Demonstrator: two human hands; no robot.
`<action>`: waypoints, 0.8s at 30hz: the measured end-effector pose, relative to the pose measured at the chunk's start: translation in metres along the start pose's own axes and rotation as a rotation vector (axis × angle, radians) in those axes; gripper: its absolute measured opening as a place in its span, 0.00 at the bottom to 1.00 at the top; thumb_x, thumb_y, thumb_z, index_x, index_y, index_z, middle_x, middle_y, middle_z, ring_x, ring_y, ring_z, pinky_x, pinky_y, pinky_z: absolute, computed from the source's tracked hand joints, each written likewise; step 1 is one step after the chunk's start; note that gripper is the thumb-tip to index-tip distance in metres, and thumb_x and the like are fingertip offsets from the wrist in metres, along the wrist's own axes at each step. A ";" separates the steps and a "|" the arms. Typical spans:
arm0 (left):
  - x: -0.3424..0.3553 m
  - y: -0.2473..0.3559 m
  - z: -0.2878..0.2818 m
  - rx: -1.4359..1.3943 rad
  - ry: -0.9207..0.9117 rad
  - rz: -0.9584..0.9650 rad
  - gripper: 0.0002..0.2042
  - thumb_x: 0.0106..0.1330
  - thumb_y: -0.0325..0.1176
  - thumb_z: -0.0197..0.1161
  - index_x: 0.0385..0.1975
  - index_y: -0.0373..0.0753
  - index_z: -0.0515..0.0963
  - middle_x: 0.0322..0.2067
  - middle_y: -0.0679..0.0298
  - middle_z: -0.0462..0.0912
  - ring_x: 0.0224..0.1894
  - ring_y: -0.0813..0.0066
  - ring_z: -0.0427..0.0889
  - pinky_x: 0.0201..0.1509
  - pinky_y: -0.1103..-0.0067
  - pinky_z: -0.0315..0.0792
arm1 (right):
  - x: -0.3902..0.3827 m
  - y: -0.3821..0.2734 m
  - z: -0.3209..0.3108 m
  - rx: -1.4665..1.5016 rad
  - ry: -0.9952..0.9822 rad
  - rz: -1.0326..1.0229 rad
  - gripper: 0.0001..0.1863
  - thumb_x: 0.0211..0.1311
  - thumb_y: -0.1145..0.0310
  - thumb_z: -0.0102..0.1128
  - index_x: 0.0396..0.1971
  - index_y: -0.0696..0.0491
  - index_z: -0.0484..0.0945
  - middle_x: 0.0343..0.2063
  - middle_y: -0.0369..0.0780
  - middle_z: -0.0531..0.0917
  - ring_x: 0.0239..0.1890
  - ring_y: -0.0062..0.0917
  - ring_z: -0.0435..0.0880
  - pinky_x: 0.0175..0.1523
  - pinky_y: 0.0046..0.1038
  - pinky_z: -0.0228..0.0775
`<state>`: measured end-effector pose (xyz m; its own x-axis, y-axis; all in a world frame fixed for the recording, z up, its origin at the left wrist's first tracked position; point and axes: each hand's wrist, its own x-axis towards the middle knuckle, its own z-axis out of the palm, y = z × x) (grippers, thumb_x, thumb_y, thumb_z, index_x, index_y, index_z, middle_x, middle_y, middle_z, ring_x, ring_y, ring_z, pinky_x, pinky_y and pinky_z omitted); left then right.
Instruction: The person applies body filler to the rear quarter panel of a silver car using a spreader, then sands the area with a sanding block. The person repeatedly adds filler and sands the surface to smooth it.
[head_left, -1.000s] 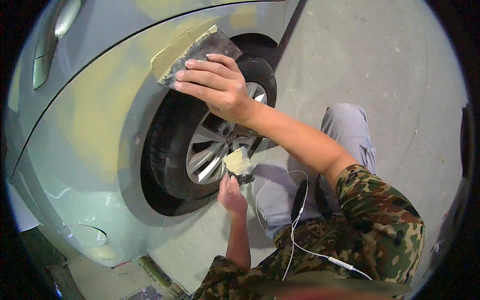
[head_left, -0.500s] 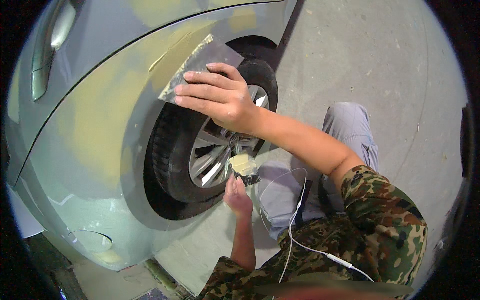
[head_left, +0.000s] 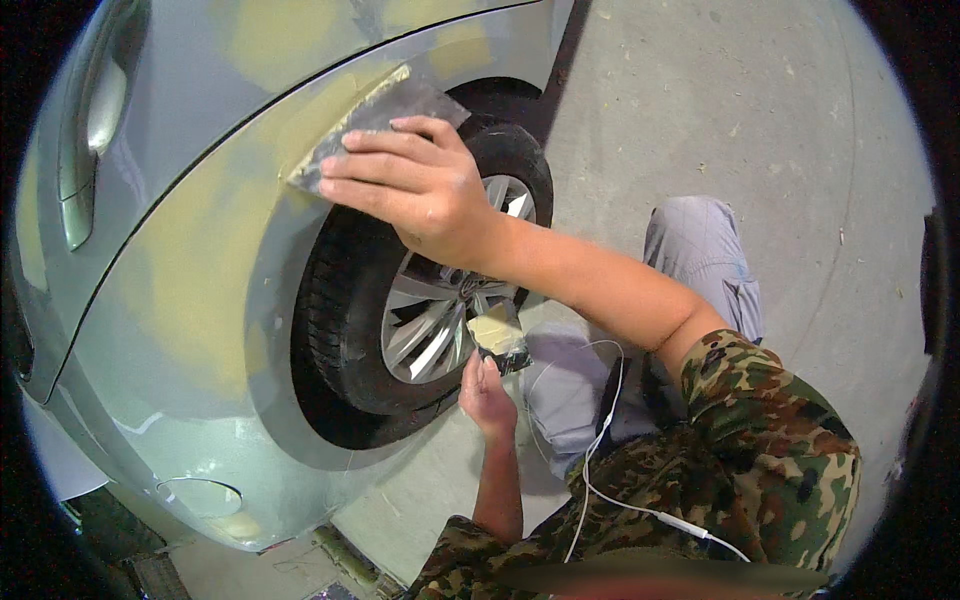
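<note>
My right hand (head_left: 405, 195) holds a wide metal scraper (head_left: 432, 108), its putty-coated edge against the pale yellow patches of the silver-grey car's fender (head_left: 180, 285), just above the wheel arch. Below it, my left hand (head_left: 485, 395) grips a small dark plate (head_left: 510, 355) with a mound of cream-yellow putty (head_left: 495, 328) on it, in front of the alloy wheel (head_left: 425, 340). My right hand and the scraper partly hide the tyre (head_left: 350, 375) and the fender.
A door or body handle (head_left: 80, 200) is at the far left. Grey concrete floor (head_left: 760, 120) lies to the right. My bent knee in grey trousers (head_left: 695, 240) is beside the wheel, and a white earphone cable (head_left: 610, 420) hangs over my lap.
The scraper in my right hand has moved a little left across the fender. My left hand and the putty plate sit slightly further right and lower in the view, which has also shifted.
</note>
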<state>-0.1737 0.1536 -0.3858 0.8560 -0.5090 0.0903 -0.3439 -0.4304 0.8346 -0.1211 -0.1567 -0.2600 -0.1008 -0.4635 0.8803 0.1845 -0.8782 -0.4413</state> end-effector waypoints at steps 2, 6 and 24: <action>0.000 0.002 0.001 -0.028 -0.003 -0.127 0.16 0.80 0.24 0.62 0.62 0.23 0.79 0.54 0.53 0.87 0.54 0.71 0.86 0.61 0.74 0.80 | -0.001 0.001 -0.005 0.019 0.016 -0.021 0.12 0.66 0.69 0.67 0.46 0.41 0.92 0.48 0.29 0.93 0.56 0.24 0.89 0.63 0.38 0.72; 0.000 0.007 0.003 -0.022 0.009 -0.146 0.18 0.80 0.24 0.61 0.64 0.21 0.77 0.55 0.54 0.86 0.54 0.71 0.85 0.60 0.75 0.79 | 0.015 0.027 -0.007 -0.050 0.055 0.073 0.14 0.63 0.73 0.67 0.47 0.44 0.92 0.48 0.31 0.92 0.57 0.27 0.89 0.62 0.39 0.73; 0.001 0.005 0.009 -0.230 -0.040 -0.283 0.21 0.82 0.29 0.60 0.66 0.20 0.74 0.58 0.51 0.86 0.58 0.68 0.85 0.65 0.73 0.77 | 0.006 0.049 -0.003 0.003 0.069 0.136 0.20 0.61 0.79 0.67 0.50 0.42 0.91 0.54 0.31 0.91 0.62 0.28 0.87 0.65 0.41 0.72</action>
<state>-0.1784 0.1443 -0.3868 0.8878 -0.4238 -0.1793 0.0042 -0.3822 0.9241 -0.1155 -0.2025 -0.2771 -0.1415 -0.5851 0.7985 0.2041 -0.8066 -0.5548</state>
